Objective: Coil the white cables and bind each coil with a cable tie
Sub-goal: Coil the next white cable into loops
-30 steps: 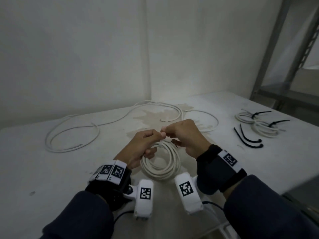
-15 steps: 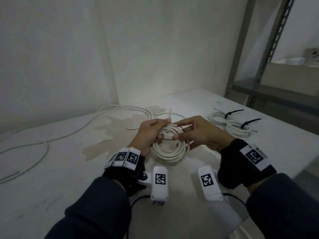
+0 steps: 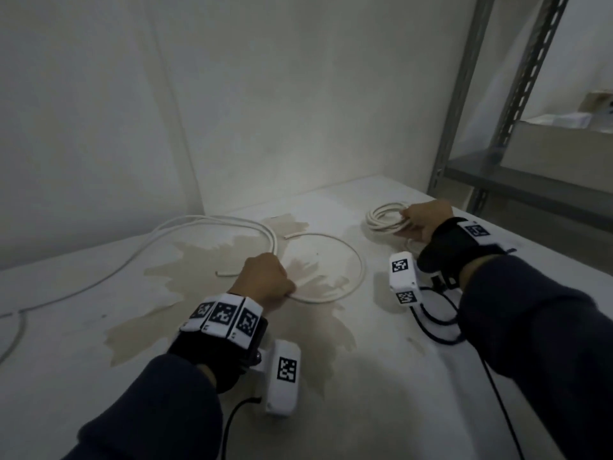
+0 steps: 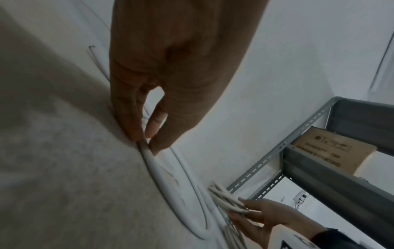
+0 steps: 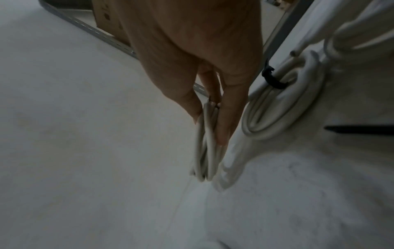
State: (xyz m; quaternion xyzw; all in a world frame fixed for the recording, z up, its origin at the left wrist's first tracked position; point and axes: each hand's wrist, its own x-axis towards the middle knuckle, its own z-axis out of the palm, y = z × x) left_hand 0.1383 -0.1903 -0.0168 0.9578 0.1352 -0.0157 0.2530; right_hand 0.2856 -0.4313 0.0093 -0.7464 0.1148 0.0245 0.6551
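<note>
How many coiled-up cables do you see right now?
2: one unbound coil gripped by the right hand, one tied coil lying beside it. More may be hidden behind.

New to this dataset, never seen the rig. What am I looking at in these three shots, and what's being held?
No machine here: a person works with bare hands, wearing a camera on the head and one on each wrist. The white blocks with black-and-white squares are strapped at the wrists.

The head view looks down at a white table with a brownish stain. The other two views look along each hand.

The left hand pinches a loose white cable that curves across the table. The right hand grips a coiled cable at the far right; I see no tie on it. The right wrist view shows another coil beside it, bound with a black tie. A metal shelf stands behind.
</note>
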